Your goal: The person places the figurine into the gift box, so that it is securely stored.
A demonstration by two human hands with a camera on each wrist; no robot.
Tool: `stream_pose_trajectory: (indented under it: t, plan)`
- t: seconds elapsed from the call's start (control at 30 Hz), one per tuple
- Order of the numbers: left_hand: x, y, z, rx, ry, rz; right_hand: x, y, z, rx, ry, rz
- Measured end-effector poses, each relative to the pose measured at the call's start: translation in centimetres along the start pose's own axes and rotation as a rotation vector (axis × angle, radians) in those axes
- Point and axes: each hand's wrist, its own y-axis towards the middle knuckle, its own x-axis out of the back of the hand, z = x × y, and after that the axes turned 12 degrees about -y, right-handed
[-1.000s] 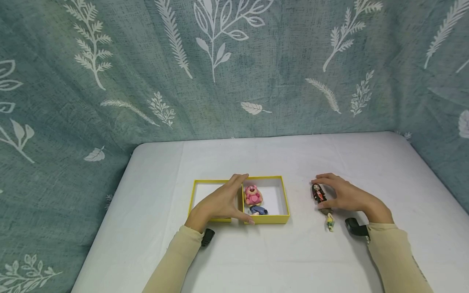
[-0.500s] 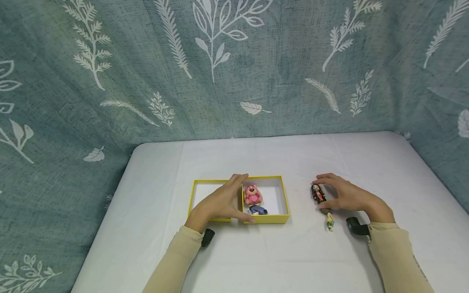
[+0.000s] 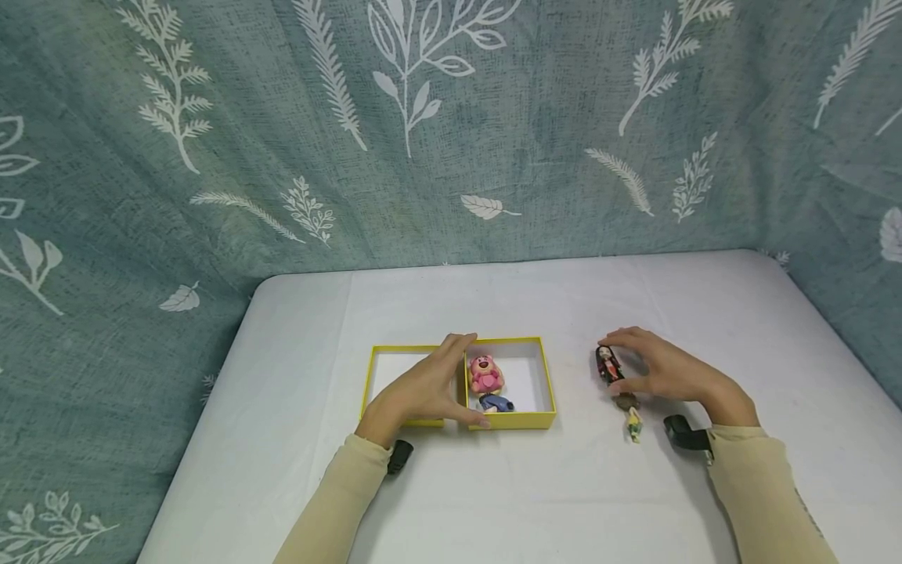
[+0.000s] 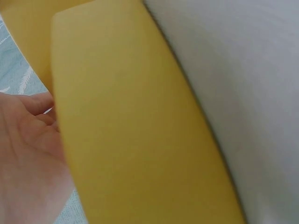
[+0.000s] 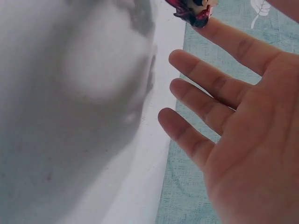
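Note:
In the head view my left hand [image 3: 426, 389] spans the left end of a yellow box [image 3: 521, 421] with a white inside, thumb at the front wall and fingers at the back. The left wrist view shows the yellow wall [image 4: 126, 116] close up beside the palm. A pink bear figurine [image 3: 486, 376] and a small blue figurine [image 3: 496, 403] lie inside. My right hand [image 3: 672, 376] pinches a black-haired doll figurine [image 3: 609, 366] in black and red between thumb and index finger. In the right wrist view the other fingers [image 5: 187, 128] are spread.
A second yellow-edged box part [image 3: 398, 362], white inside, lies left of the box, partly behind my left hand. Below the right hand lie a small brown piece [image 3: 625, 402] and a yellow-green figurine [image 3: 634, 427]. All stand on a white-covered table [image 3: 535, 493] before a leaf-patterned curtain [image 3: 543, 117].
My right hand and the doll figurine have shifted slightly away from me, apart from the small brown piece below. The left hand and the box have stayed in place.

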Motion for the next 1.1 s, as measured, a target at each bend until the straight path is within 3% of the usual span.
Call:
stream_pose_trajectory:
  t: [0.33,0.73,1.1]
  plan:
    - [0.0,0.1,0.1,0.0,-0.007,-0.001,0.1,0.5,1.1,0.033,0.04,-0.022]
    - [-0.2,0.1,0.3,-0.004,0.004,0.004,0.0,0.7,2.2,0.0,0.031,-0.005]
    - [-0.3,0.1,0.1,-0.004,-0.004,0.007,-0.3,1.2,3.5,0.02,0.044,-0.022]
